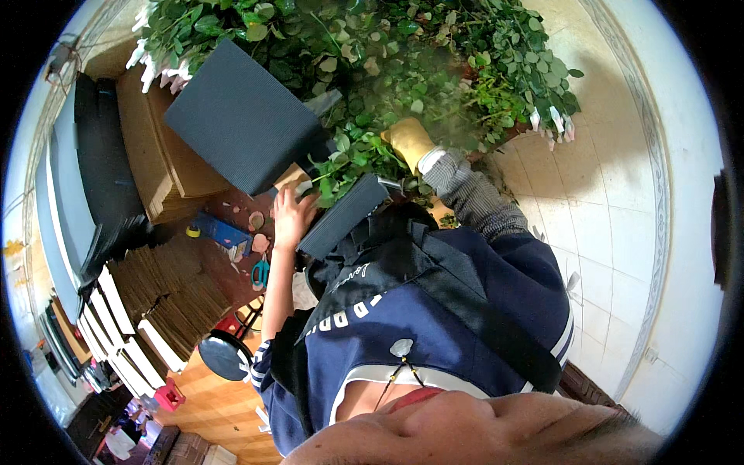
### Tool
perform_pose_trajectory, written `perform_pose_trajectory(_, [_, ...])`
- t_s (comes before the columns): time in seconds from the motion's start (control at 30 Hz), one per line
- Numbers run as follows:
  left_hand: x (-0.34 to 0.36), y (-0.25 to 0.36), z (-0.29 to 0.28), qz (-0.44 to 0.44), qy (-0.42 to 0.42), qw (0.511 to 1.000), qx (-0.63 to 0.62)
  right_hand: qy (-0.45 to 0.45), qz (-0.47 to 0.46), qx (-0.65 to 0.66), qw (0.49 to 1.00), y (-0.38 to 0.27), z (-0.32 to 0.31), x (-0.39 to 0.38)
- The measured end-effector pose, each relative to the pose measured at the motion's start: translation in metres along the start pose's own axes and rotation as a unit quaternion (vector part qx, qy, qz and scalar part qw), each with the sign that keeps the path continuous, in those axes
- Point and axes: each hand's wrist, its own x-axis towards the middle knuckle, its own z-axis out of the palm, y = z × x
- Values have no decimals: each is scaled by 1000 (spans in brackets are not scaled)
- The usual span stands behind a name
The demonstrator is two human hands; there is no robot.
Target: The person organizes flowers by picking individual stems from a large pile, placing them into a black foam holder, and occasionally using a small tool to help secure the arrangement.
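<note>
Your left hand (291, 213) rests at the near edge of the big dark corrugated sheet (244, 116), its fingers spread loosely over a small tan piece of card (291, 177) that lies just below that sheet — not pinching anything that you can make out. Your right hand (408, 141), in a yellow glove, reaches to the right of the sheet into the heap of green leafy stems (403, 62), and the leaves hide the glove's fingers, so you cannot tell whether they are closed on a stem or only pushing in. A second, narrower dark corrugated piece (345, 215) lies tilted just below the sheet, between your two arms. Judging by this, the work looks early: the greenery is still one loose pile, with white buds (159, 66) at the sheet's upper left and more at the far right, and nothing appears wrapped or bundled yet. Left of the sheet stand stacks of brown cardboard (159, 143); below it, on the cluttered worktop (225, 209), lie blue-handled scissors (260, 273) and a yellow tape roll (193, 231).
</note>
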Motion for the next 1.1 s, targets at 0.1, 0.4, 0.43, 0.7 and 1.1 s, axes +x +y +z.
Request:
perform_pose_trajectory(0.1, [-14,-8,11,-51,-53,991,-111,-29,25,-31,999,-13,-34,-18])
perform_pose_trajectory(0.4, [-12,-4,17,-118,-51,975,-183,110,-19,90,990,-6,-5,-33])
perform_pose_trajectory(0.43, [-9,-4,17,-133,-53,974,-175,105,-19,82,991,-5,-7,-28])
perform_pose_trajectory(0.7, [-8,-14,27,-69,-18,982,-173,209,-163,210,941,35,50,-23])
perform_pose_trajectory(1.1, [-22,-12,67,-76,90,974,-194,-72,-88,148,982,37,-9,3])
